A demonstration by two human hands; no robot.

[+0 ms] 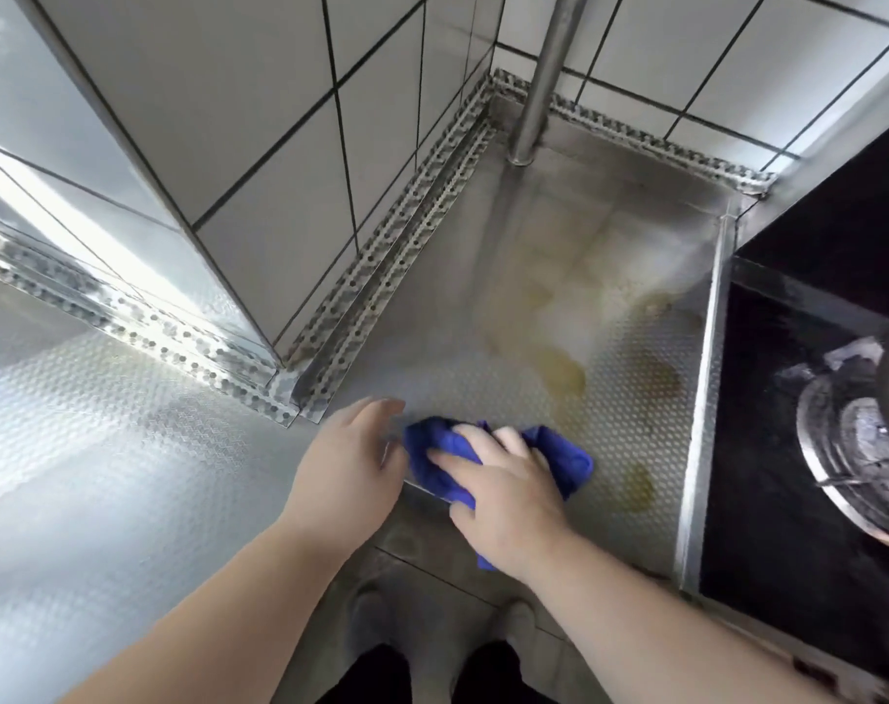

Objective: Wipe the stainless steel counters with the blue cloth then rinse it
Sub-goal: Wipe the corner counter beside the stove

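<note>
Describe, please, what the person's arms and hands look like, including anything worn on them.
Both forearms are bare up to the frame's lower edge, with no sleeves in view. The left hand and right hand wear no gloves, and no rings, watch or bracelet show. Fingers look short-nailed, though blur hides detail.

Bright daylight glare on left counter [76, 424], soft overall blur, wide-angle bending at edges
</note>
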